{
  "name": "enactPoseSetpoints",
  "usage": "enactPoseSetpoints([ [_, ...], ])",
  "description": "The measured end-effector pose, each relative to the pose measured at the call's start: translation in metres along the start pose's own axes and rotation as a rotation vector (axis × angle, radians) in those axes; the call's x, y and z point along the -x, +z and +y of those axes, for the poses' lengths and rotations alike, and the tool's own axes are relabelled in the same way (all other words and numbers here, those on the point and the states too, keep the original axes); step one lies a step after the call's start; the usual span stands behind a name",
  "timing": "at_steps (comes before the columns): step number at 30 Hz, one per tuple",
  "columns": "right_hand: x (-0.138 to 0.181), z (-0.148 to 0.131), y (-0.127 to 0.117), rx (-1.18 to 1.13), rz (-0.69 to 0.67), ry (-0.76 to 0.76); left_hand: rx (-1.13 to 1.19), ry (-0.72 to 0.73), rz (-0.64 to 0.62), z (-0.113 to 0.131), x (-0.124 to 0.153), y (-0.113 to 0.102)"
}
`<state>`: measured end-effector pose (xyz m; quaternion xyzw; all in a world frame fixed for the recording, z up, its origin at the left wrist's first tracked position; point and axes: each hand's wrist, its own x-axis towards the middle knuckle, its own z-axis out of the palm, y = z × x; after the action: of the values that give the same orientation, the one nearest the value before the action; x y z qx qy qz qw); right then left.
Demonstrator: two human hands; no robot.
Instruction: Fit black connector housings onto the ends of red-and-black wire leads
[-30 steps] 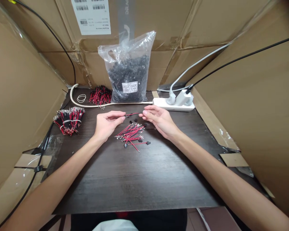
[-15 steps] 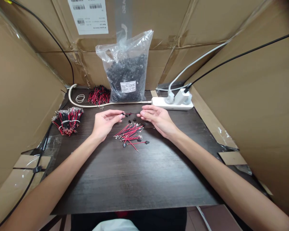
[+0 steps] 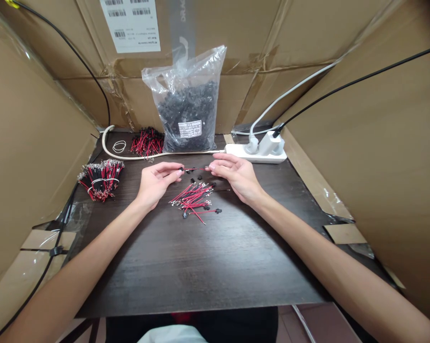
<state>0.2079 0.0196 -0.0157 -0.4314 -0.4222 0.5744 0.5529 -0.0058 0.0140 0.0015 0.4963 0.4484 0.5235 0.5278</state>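
My left hand (image 3: 157,182) is closed in a pinch on a small black connector housing (image 3: 181,169). From it a red wire (image 3: 196,168) runs level to my right hand (image 3: 234,175), whose thumb and fingers are pinched on its other end. Just below the wire lie several loose black connector housings (image 3: 199,177). Nearer to me is a loose pile of red and black wires (image 3: 193,195) with bare metal tips. At its front edge a red wire has a black connector (image 3: 218,211) on it, and another connector (image 3: 185,216) sits to the left.
Behind my hands stands a clear bag of black connectors (image 3: 188,109). A white power strip (image 3: 232,152) lies at the back right. Bundled wires (image 3: 100,181) tied with a white band sit at left, and more red wires (image 3: 148,143) lie behind. Cardboard walls (image 3: 372,143) enclose the table.
The wire between my hands now shows red along its length, where it looked darker near the right hand before. My right hand has moved slightly; the pile stays as it was.
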Motion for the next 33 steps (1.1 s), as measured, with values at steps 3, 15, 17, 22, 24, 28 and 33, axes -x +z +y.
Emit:
enactPoseSetpoints([
  [3,-0.0002,-0.0001,0.0003,0.007,0.001,-0.004,-0.006,0.003,0.002,-0.0005,0.0000,0.0002],
  [15,0.0012,0.0026,0.0020,0.041,0.038,-0.053,-0.056,-0.030,0.020,0.0004,0.0017,0.0007],
  [17,0.0011,0.0026,0.0022,0.044,0.048,-0.050,-0.053,-0.032,0.018,0.0009,0.0017,0.0010],
  [22,-0.0001,0.0038,0.0016,0.047,0.050,-0.051,-0.053,-0.037,0.015,0.0015,0.0017,0.0014],
  [24,-0.0004,0.0040,0.0014,0.042,0.047,-0.053,-0.055,-0.036,0.016,0.0014,0.0018,0.0015],
  [28,-0.0003,0.0039,0.0015,0.023,0.048,-0.057,-0.060,-0.040,0.017,0.0017,0.0019,0.0021],
  [33,-0.0002,0.0049,0.0012,0.031,0.056,-0.064,-0.063,-0.041,0.018,0.0027,0.0022,0.0024],
])
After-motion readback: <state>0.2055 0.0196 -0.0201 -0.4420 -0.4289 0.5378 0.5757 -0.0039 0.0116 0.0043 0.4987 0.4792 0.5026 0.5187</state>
